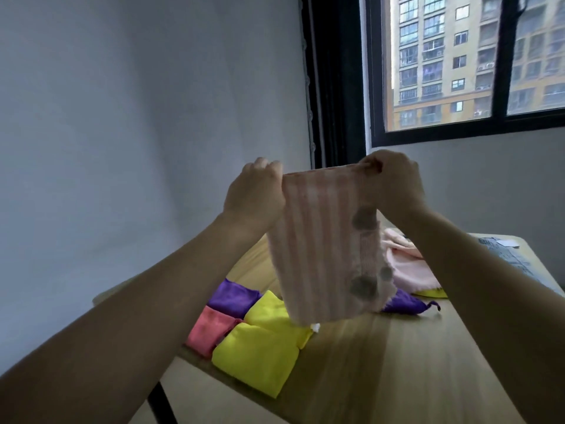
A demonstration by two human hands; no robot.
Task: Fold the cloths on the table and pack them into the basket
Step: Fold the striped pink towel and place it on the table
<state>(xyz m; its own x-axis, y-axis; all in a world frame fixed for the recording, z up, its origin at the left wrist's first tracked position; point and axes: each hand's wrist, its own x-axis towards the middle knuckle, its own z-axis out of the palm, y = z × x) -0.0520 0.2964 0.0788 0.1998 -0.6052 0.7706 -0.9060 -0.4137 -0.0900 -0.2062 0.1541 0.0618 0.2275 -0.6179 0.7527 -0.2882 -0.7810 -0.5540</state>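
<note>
Both forearms reach up from the lower corners of the view, and the left hand and the right hand are raised above the desk, each one pinching a top corner of the striped pink cloth with curled fingers pressed together. This cloth hangs straight down between the hands, in the air, with grey round marks along its right side, and its lower edge is just over the desk surface. On the desk near its left edge lie four folded cloths touching each other in a block: a big yellow cloth at the front, a coral cloth beside it on the left, a second yellow cloth behind, and a purple folded cloth at the back. Behind the hanging cloth, toward the far edge, lies an unfolded pile: a pale pink cloth on top and a crumpled purple cloth in front of it. Printed paper lies at the far right corner. A window shows a tall building outside
</note>
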